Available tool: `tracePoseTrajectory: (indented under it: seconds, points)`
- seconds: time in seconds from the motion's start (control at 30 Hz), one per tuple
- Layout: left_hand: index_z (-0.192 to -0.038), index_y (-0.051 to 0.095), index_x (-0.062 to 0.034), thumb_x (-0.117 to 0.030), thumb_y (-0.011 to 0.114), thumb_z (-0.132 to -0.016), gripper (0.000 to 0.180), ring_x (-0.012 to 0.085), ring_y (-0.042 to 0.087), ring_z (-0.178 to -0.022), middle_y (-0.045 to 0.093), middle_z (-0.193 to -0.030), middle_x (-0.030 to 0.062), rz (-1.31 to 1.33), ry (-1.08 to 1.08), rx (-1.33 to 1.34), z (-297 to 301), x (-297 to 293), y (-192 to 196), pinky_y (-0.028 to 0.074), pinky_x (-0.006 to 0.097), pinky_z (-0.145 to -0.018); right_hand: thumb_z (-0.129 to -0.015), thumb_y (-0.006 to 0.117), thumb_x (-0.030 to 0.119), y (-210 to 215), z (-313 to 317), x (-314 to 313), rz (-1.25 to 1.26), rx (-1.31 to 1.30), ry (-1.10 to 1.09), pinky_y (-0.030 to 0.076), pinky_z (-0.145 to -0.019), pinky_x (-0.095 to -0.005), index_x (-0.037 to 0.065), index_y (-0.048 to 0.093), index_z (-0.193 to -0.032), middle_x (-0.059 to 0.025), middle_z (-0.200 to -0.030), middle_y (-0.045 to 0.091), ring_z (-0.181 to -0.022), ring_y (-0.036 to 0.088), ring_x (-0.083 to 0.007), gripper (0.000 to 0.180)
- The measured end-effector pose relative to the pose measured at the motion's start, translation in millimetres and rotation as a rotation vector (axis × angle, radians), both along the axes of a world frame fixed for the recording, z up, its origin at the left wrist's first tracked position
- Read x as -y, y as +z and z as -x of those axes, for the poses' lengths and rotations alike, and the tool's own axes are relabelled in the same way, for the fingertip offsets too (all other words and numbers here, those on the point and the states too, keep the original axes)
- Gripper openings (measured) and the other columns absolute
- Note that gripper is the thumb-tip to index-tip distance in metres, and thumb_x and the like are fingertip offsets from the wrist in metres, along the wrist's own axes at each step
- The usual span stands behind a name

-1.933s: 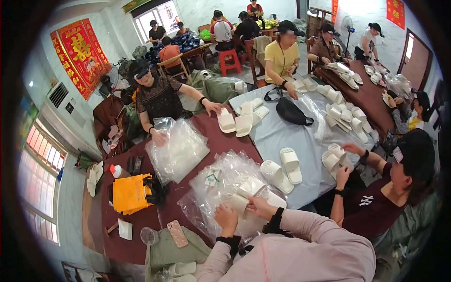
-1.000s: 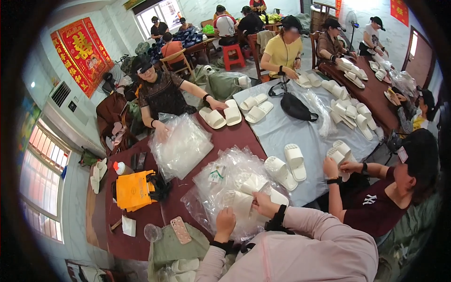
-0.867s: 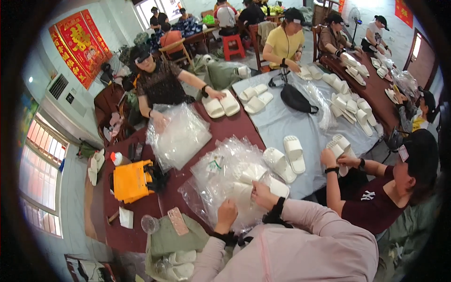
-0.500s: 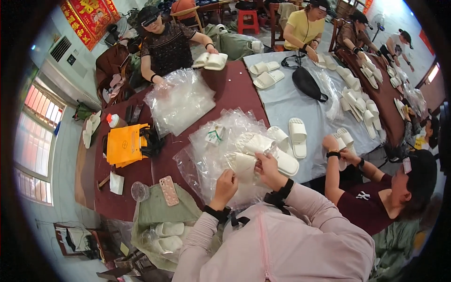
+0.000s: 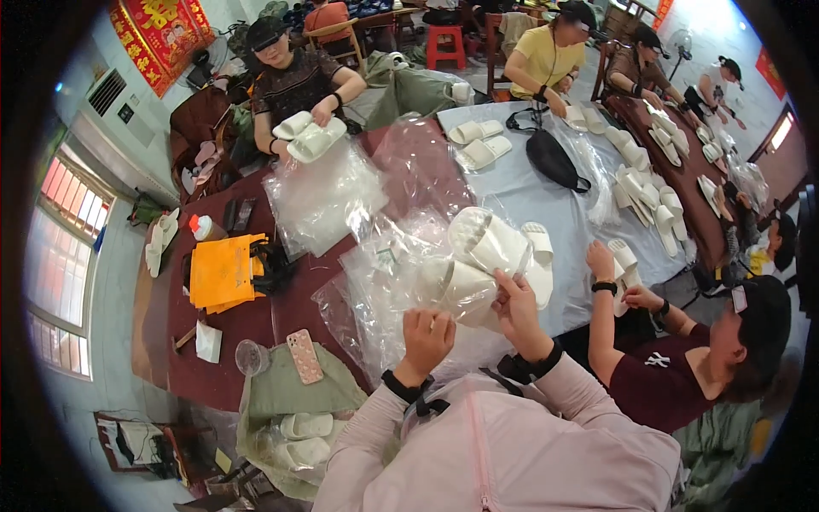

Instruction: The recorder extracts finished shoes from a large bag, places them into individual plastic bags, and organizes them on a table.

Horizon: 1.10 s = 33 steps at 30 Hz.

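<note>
Slippers over crowded workshop table

A pair of white slippers is held raised above the table, wrapped in a clear plastic bag whose crinkled film is stretched around them. The slippers are stacked against each other and tilted, with one broad strap turned upward and toward the far side, and the lower one is seen more dimly through the film. The bag's loose end is gathered at the near side, just above a heap of further clear bags, and the bundle is gripped from below at both ends.
</note>
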State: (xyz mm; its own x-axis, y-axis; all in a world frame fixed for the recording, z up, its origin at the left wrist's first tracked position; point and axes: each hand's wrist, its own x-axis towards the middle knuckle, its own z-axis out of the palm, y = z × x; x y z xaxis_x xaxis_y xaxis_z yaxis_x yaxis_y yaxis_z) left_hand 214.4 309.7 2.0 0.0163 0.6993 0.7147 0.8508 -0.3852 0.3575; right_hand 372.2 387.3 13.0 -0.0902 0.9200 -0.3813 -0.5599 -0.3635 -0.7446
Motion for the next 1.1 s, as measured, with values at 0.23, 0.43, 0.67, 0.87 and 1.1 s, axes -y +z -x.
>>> tracePoseTrajectory:
  seconds: [0.23,0.43,0.67,0.87,1.1]
  points:
    - [-0.082,0.052,-0.0038,0.001,0.059,-0.069,0.015,0.0296,0.052,-0.083,0.052,-0.083,0.0116,0.027,-0.025,-0.075,11,-30,-27,0.042,0.039,-0.074,-0.086,0.056,0.023,-53,2,-6,0.302,-0.389,-0.008,0.047,-0.078,-0.0329,0.007,0.047,-0.110,-0.0086,-0.099,0.056,-0.090,0.055,-0.0190,0.030]
    - [-0.083,0.053,-0.0016,0.001,0.055,-0.070,0.014,0.0293,0.050,-0.077,0.048,-0.080,0.0124,0.105,0.017,-0.185,42,-41,-51,0.044,0.037,-0.068,-0.086,0.055,0.023,-63,4,2,0.343,-0.311,-0.034,0.046,-0.080,-0.0355,0.005,0.045,-0.112,-0.0110,-0.103,0.054,-0.094,0.054,-0.0216,0.033]
    - [-0.086,0.054,-0.0018,-0.002,0.056,-0.072,0.014,0.0292,0.050,-0.078,0.050,-0.082,0.0122,0.117,0.128,-0.133,55,-48,-51,0.043,0.039,-0.070,-0.085,0.057,0.025,-69,4,-1,0.499,-0.229,-0.026,0.045,-0.079,-0.0350,0.005,0.045,-0.110,-0.0098,-0.096,0.052,-0.089,0.053,-0.0221,0.034]
    - [-0.083,0.053,-0.0022,-0.002,0.055,-0.072,0.011,0.0295,0.052,-0.081,0.052,-0.082,0.0130,0.169,0.095,-0.189,69,-43,-58,0.044,0.039,-0.071,-0.084,0.058,0.028,-72,5,-2,0.510,-0.207,-0.038,0.045,-0.080,-0.0354,0.005,0.045,-0.111,-0.0103,-0.097,0.051,-0.091,0.052,-0.0228,0.038]
    - [-0.079,0.052,-0.0026,-0.001,0.052,-0.070,0.009,0.0300,0.051,-0.083,0.052,-0.081,0.0138,0.304,-0.042,-0.215,67,-35,-58,0.044,0.038,-0.079,-0.084,0.056,0.036,-67,3,-5,0.530,-0.258,-0.120,0.043,-0.084,-0.0353,0.006,0.043,-0.113,-0.0110,-0.101,0.049,-0.093,0.050,-0.0227,0.044]
